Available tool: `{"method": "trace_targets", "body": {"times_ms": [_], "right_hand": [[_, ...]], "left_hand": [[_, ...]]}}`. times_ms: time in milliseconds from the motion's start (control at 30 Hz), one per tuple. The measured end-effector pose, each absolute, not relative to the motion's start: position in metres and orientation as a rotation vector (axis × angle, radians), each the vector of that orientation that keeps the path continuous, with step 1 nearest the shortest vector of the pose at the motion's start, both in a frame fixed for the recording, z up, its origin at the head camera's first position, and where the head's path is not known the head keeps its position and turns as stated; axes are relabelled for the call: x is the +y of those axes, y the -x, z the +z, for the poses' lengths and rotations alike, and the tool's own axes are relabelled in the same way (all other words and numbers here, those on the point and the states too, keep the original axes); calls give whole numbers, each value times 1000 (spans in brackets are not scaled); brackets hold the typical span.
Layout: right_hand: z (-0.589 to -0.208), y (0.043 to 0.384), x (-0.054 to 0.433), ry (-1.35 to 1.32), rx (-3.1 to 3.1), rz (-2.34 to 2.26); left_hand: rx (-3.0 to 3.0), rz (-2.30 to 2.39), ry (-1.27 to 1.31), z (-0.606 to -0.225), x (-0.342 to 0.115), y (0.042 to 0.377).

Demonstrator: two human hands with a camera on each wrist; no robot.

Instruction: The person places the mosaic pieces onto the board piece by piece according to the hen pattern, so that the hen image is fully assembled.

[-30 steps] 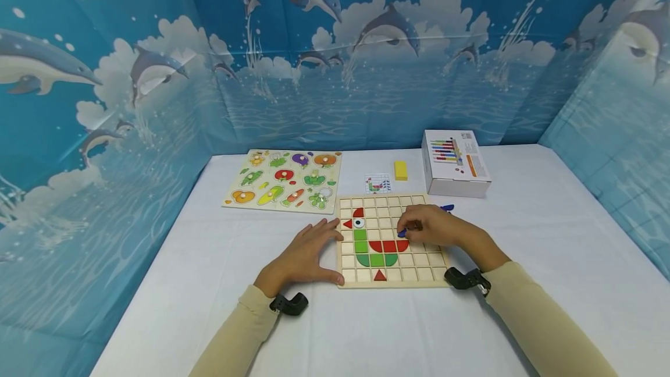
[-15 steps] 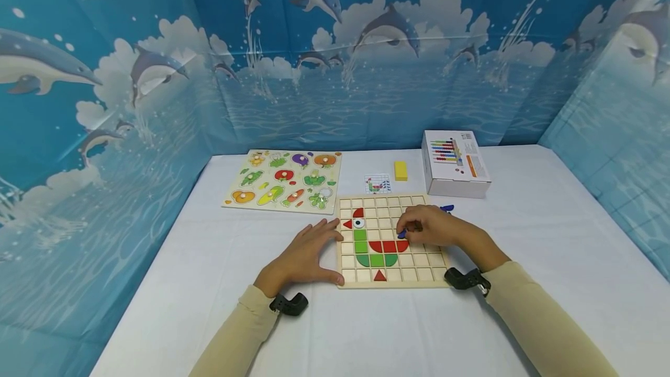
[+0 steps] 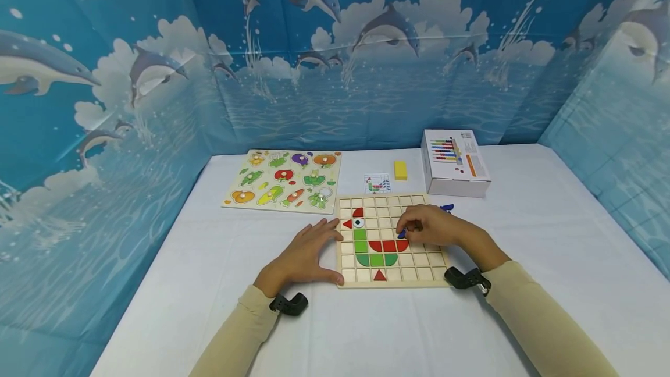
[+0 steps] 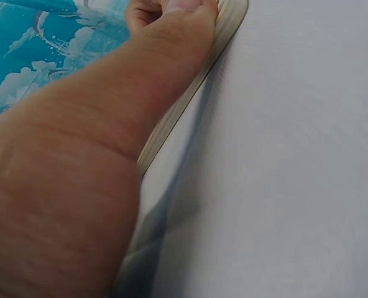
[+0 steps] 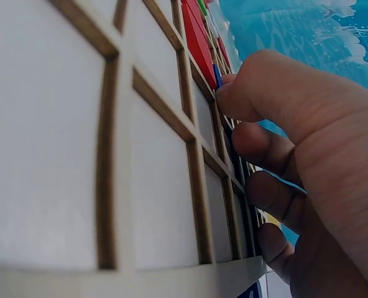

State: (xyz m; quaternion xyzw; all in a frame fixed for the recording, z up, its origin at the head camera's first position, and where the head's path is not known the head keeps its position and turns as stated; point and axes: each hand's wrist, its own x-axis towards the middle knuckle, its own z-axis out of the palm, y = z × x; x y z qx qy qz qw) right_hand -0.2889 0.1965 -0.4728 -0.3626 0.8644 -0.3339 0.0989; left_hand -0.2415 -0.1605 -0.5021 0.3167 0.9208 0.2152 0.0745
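Observation:
A wooden grid board point(image 3: 419, 275) lies on the white table, with red, green and white tiles forming a bird-like figure in its cells. My left hand point(image 3: 306, 253) rests at the board's left edge, fingers spread and thumb touching the near corner. Its thumb point(image 4: 190, 31) lies along the wooden rim in the left wrist view. My right hand point(image 3: 431, 224) pinches a small blue tile point(image 3: 402, 234) over the board, just above the row of red tiles point(image 3: 389, 246). In the right wrist view only a sliver of the blue tile point(image 5: 217, 76) shows beside the fingertips.
More blue tiles point(image 3: 447, 208) lie past the right hand. Behind the board are a pattern card point(image 3: 377, 183), a yellow block point(image 3: 400, 170) and a white box point(image 3: 455, 163). A vegetable peg puzzle point(image 3: 282, 182) lies back left. A dolphin-print curtain point(image 3: 324, 103) surrounds the table.
Almost nothing differs. Both hands keep their places, and the blue tile in the right fingers shifts only very slightly, if at all.

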Motion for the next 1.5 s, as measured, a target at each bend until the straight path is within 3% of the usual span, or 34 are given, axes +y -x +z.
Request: {"method": "trace_targets", "body": {"times_ms": [567, 867, 1133, 1500], "right_hand": [[-473, 288, 199, 1026, 2547, -1008], [-466, 287, 218, 868, 2596, -1114], [-464, 296, 247, 887, 2857, -962], [-474, 311, 286, 551, 2856, -947]], "left_hand": [[2766, 645, -962, -501, -160, 241], [2771, 650, -962, -502, -161, 241], [2770, 653, -963, -501, -161, 241], [2760, 662, -962, -499, -161, 240]]}}
